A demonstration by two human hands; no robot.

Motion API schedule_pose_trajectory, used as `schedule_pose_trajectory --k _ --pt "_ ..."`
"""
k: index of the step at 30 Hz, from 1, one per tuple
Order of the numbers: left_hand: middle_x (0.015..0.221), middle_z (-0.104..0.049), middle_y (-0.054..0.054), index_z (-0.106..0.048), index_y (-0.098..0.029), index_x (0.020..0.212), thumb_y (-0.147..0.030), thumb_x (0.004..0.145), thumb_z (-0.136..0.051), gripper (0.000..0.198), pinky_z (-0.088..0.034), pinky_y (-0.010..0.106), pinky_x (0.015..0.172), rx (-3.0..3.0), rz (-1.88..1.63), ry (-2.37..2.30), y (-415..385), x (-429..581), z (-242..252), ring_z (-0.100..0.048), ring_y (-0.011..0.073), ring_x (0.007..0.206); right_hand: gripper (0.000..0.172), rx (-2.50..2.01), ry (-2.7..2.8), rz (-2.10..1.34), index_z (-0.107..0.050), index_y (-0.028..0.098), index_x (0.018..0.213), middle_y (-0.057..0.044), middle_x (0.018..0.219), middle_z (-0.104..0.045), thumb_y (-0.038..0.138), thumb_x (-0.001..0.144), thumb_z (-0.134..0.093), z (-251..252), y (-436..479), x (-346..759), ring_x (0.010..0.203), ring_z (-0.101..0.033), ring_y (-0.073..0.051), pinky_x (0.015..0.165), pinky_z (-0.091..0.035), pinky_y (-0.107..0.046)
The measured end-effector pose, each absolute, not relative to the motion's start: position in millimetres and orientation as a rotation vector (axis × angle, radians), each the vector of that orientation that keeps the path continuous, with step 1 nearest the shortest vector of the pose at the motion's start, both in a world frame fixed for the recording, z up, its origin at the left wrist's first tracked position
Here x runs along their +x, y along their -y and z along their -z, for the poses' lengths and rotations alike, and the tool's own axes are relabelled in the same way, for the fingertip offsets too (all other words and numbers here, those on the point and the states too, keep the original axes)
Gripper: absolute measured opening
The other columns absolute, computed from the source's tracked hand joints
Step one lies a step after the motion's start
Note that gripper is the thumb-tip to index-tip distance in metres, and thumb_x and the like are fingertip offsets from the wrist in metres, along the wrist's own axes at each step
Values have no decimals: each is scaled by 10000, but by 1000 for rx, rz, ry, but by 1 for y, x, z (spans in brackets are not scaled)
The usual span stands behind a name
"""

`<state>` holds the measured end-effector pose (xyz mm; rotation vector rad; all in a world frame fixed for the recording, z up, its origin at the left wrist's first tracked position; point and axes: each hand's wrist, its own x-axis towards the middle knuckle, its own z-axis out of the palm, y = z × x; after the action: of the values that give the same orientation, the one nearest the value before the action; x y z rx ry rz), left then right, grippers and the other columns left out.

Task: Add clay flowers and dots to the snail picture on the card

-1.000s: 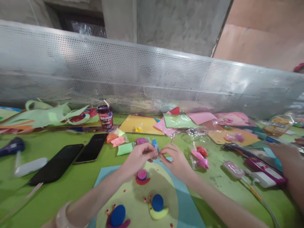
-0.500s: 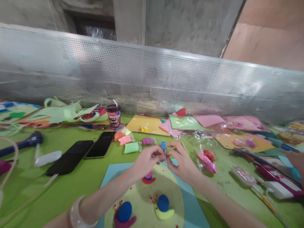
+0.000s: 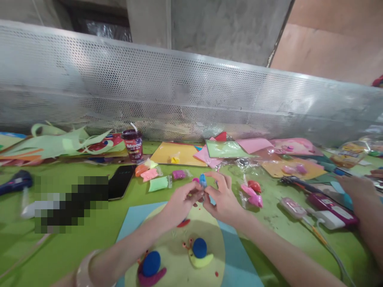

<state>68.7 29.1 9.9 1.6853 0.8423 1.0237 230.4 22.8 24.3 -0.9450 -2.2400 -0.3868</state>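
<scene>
Both hands meet above a light blue sheet [image 3: 127, 223] with a pale yellow round on it. Fingers of my left hand [image 3: 182, 203] and my right hand [image 3: 224, 199] are pinched on a small clear packet of blue clay [image 3: 202, 180], whose lower part the fingertips hide. On the round lie a snail with a yellow-green body [image 3: 202, 261] and blue shell, and a snail with a purple body [image 3: 152, 277] and blue shell. A red clay piece [image 3: 183, 223] shows just below my left hand, partly covered.
Clay packets, including a green one [image 3: 158, 183] and a pink one [image 3: 253, 195], flank the hands. Behind stand a drink cup [image 3: 133, 147] and a yellow sheet [image 3: 161, 153]. A phone [image 3: 121, 181] lies left; cables and a pink charger-like device [image 3: 293, 208] lie right, near another person's hand [image 3: 357, 187].
The view has shifted slightly, so table things appear further left. Both hands stay together on the blue clay packet, and the other person's hand and arm reach further into view at right.
</scene>
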Motion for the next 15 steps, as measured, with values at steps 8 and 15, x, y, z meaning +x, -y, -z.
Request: schedule_pose_trajectory --k 8,15 --pt "695 -473 -23 -485 -187 771 -268 851 -422 131 -352 230 569 1769 -1076 -920 -24 70 -12 -415 114 620 87 -839 2072 610 -521 171 685 -105 1100 -456 95 728 -512 -22 -23 222 1029 -393 -255 867 -396 -421" --pt "671 -452 -31 -448 -194 728 -290 864 -415 169 -358 222 560 1759 -1110 -908 -20 70 -15 -405 114 610 86 -831 2049 597 -499 169 710 -101 1050 -416 99 760 -494 -19 -27 222 1008 -395 -261 829 -397 -433"
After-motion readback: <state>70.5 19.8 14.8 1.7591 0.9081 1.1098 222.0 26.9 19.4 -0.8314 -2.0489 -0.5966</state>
